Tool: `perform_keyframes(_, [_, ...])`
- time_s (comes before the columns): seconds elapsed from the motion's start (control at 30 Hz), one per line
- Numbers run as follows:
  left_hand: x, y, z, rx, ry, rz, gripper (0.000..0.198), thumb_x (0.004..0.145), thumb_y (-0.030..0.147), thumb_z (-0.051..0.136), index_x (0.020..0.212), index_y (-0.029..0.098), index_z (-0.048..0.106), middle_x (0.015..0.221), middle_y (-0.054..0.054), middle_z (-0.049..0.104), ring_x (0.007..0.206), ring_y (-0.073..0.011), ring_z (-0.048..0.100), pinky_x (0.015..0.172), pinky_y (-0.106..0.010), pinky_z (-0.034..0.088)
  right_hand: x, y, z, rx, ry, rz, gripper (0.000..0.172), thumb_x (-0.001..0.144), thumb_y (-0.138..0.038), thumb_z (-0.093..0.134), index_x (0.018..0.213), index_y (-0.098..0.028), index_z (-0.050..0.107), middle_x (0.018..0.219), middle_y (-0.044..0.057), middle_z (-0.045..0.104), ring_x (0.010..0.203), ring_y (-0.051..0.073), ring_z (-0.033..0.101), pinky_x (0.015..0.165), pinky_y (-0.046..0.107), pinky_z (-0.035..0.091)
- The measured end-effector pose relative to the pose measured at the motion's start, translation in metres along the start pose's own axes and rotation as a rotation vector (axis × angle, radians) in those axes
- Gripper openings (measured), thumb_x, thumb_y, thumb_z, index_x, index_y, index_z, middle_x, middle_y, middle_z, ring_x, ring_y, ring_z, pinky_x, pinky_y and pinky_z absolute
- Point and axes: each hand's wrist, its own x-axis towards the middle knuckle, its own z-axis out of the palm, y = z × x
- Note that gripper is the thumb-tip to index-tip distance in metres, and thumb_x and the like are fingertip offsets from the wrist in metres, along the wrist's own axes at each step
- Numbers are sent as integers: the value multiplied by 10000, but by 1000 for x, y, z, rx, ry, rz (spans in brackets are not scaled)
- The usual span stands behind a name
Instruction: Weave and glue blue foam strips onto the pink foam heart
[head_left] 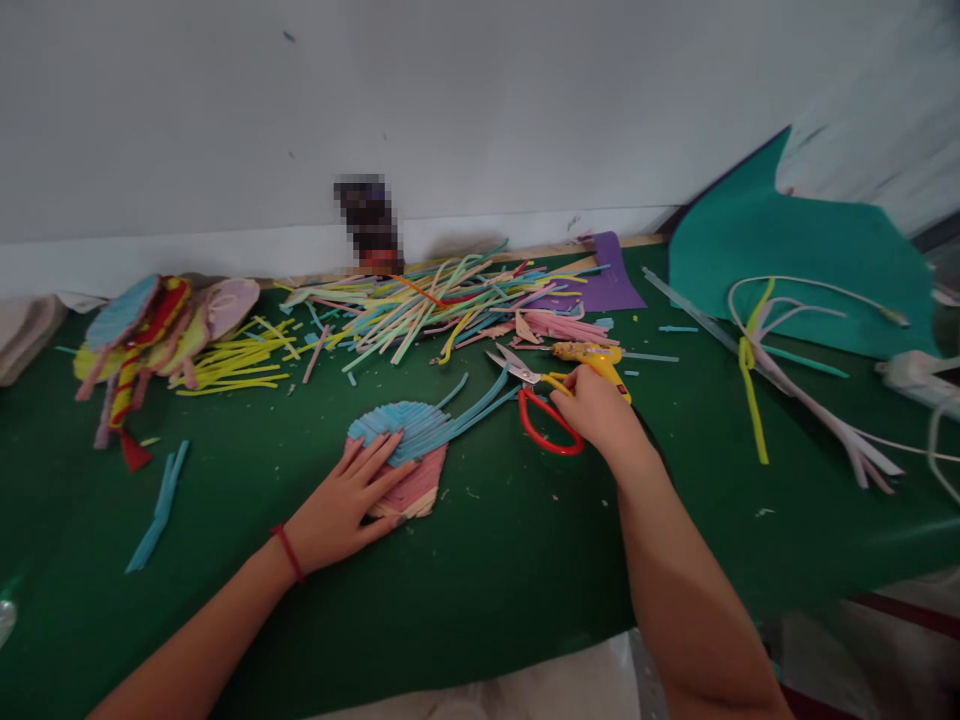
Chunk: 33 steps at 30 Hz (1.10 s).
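Disc of blue and pink strips [416, 443] lies midway between the back and front edges of the desk [487, 570], under the open left hand [341, 505]; blue ends [480, 408] trail right toward scissors [531, 376], blades parted leftward, gripped by the right hand [598, 402].

No words or numbers can be read here. The dark thing [370, 222] by the wall [540, 110] is all blurry squares, so any writing on it is hidden. The scissors [551, 432] and the yellow glue gun [586, 352] look too small and fuzzy to make out any letters.
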Motion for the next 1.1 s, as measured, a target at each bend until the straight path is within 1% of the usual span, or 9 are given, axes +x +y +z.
perform_keyframes(0.27, [1,2,7,6,21,-40,590,919,500,418,1456,290,293,1563,-114,172,1426,-298,187,1128,-562,167,2,3,6,-4,69,-8,199,800,-233,507,972,-145,551,881,97,630,819,232,607,654,313,419])
perform_keyframes(0.4, [2,5,6,-6,2,-62,577,929,497,394,1456,285,291,1568,-112,148,1429,-301,174,1126,-574,154,-3,4,5,-43,225,-33,241,844,-257,463,981,-149,629,1042,133,622,972,270,586,716,356,467])
perform_keyframes(0.47, [1,5,6,-21,-4,-62,596,926,506,395,1465,282,268,1571,-113,134,1430,-302,168,1129,-574,140,-7,0,8,-32,294,-113,293,864,-265,451,1034,-129,647,1088,151,616,1036,286,567,798,396,480])
perform_keyframes(0.53, [1,5,7,-37,-2,-60,624,917,526,403,1469,276,256,1572,-117,128,1430,-304,164,1132,-572,122,-13,-9,15,8,314,-261,337,881,-271,453,1107,-103,638,1140,169,610,1095,291,549,890,425,466])
perform_keyframes(0.67, [0,4,9,-61,10,-60,655,903,555,412,1472,271,249,1571,-122,125,1431,-315,154,1131,-578,101,-43,-42,37,30,254,-601,445,922,-345,448,1289,-111,542,1381,180,477,1278,299,435,1004,462,417])
perform_keyframes(0.77, [0,5,10,-75,19,-64,663,902,545,420,1478,286,221,1573,-123,112,1428,-326,157,1124,-583,119,-76,-65,55,-77,129,-835,526,909,-395,490,1394,-199,435,1520,116,298,1395,321,258,1072,530,325])
perform_keyframes(0.9, [1,6,10,-87,32,-64,717,889,527,450,1493,267,165,1567,-128,145,1424,-320,178,1129,-553,149,-103,-76,73,-156,45,-908,672,891,-531,457,1447,-173,335,1541,129,214,1416,323,200,1090,567,273])
perform_keyframes(1.0, [1,7,9,-86,52,-54,715,881,498,475,1489,253,189,1561,-129,174,1428,-307,171,1138,-533,138,-105,-74,82,-195,5,-901,709,908,-580,352,1443,-115,324,1532,140,215,1410,304,226,1099,571,253])
perform_keyframes(1.1, [1,7,9,-95,66,-49,710,872,472,497,1484,253,212,1558,-130,186,1428,-302,176,1139,-527,136,-101,-72,85,-208,7,-898,703,925,-579,285,1444,-105,315,1536,120,205,1416,281,218,1113,561,233])
